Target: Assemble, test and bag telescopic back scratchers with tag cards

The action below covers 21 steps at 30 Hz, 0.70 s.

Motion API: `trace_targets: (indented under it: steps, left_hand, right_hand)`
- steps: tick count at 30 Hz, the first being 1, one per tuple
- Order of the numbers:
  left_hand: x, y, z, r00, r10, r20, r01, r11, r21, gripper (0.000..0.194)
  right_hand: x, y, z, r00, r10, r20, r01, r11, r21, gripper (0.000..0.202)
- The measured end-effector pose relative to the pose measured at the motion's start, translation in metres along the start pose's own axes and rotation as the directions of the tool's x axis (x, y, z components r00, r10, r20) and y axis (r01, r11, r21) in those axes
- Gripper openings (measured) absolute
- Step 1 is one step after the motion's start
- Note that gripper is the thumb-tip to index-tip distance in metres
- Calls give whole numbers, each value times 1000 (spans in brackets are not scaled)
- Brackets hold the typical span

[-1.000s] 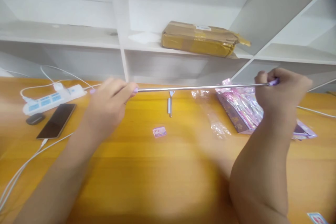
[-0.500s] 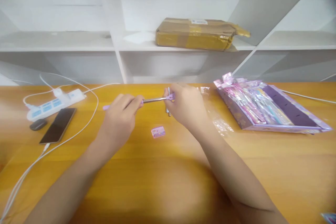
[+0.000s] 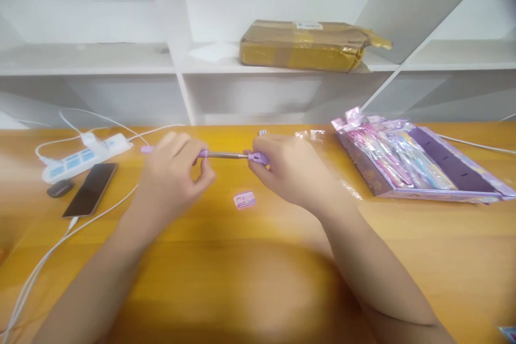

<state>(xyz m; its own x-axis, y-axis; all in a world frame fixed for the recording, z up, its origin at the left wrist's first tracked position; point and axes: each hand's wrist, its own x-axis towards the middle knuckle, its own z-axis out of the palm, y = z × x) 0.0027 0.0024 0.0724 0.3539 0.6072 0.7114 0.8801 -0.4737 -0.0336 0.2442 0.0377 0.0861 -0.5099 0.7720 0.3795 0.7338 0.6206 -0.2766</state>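
Note:
A thin stick with a silver metal rod (image 3: 228, 155) and purple ends lies level between my hands, above the wooden table. My left hand (image 3: 173, 174) wraps round its purple handle, whose tip sticks out on the left. At the other end, my right hand (image 3: 288, 169) pinches the purple head. Part of a striped metallic item (image 3: 263, 132) shows just behind my right hand; the rest is hidden. Below the rod a small pink and purple card (image 3: 244, 200) lies flat on the table (image 3: 226, 274).
At the right stands a purple box (image 3: 403, 193) of wrapped colourful items, with clear plastic wrappers (image 3: 316, 134) nearby. A white power strip (image 3: 86, 158), cables, a black phone (image 3: 91, 190) and a small black object (image 3: 60, 188) are at the left. A taped carton (image 3: 302, 45) sits on the shelf.
My left hand has moved left along with the handle, and its thumb now sits lower, apart from the rod. My right hand has shifted slightly right and down, covering most of the metallic item.

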Motion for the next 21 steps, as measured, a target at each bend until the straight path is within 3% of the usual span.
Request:
trace_targets:
  steps: [13, 21]
  left_hand:
    - [-3, -1, -2, 997, -70, 16, 68, 992, 104, 17]
    - [-5, 15, 4, 990, -140, -21, 141, 975, 172, 17]
  right_hand:
    - [-2, -9, 16, 972, -160, -172, 135, 980, -150, 33]
    - [0, -3, 21, 974, -148, -169, 113, 973, -200, 35]
